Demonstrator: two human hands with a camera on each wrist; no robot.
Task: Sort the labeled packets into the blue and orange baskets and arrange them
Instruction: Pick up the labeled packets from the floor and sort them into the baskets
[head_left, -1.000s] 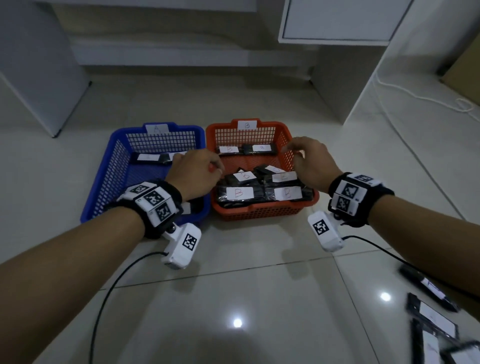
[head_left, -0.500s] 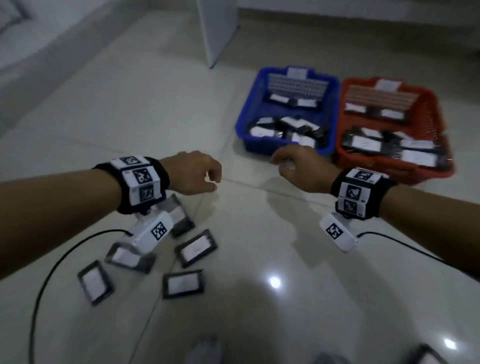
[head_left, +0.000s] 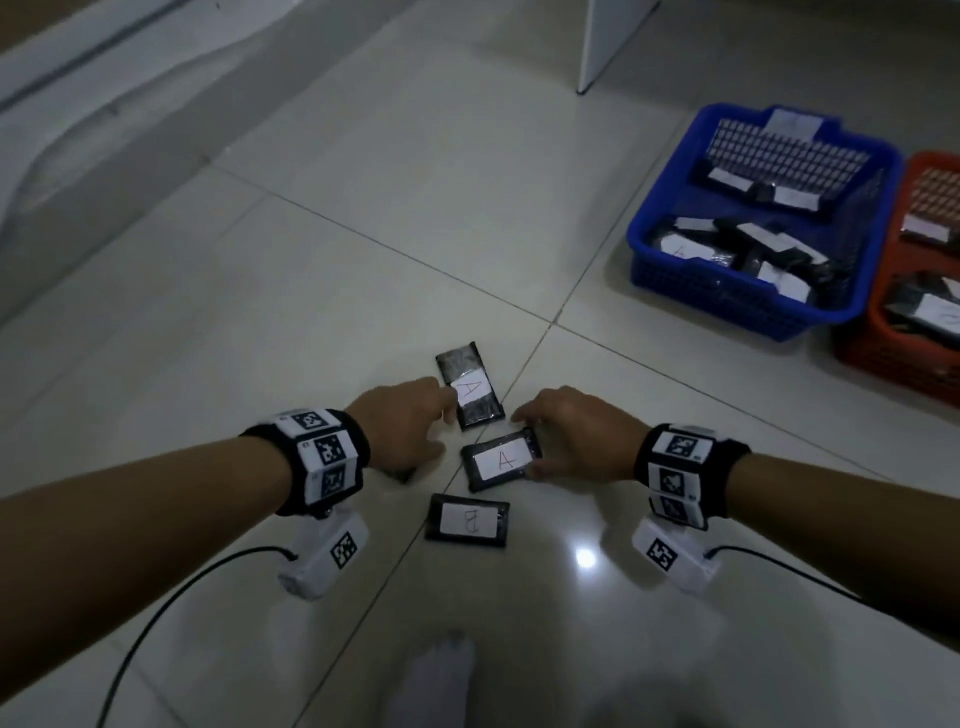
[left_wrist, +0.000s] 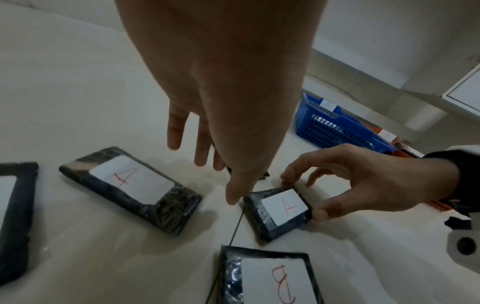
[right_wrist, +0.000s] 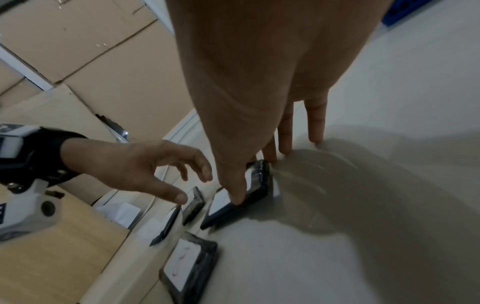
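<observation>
Black packets with white labels lie on the tiled floor. My right hand (head_left: 540, 447) pinches one A packet (head_left: 501, 460) by its ends, thumb on the near edge (left_wrist: 322, 214) and fingers on the far edge; it still lies on the floor. Beside it my left hand (head_left: 415, 426) hovers open, its fingertips at a second A packet (head_left: 470, 384). A B packet (head_left: 467, 519) lies nearest me. The left wrist view shows a third A packet (left_wrist: 130, 185) under my left hand. The blue basket (head_left: 665, 270) and orange basket (head_left: 883, 358) stand far right, both holding packets.
Another packet (left_wrist: 13, 205) lies at the left edge of the left wrist view. A white panel leg (head_left: 597, 47) stands beyond the blue basket. Cardboard boxes (right_wrist: 91, 51) and a light wooden board (right_wrist: 52, 257) flank the packets on the left. Wrist-camera cables trail on the floor.
My view swung left, away from the baskets. Both hands dropped to the loose packets on the floor, and my right hand took hold of an A packet.
</observation>
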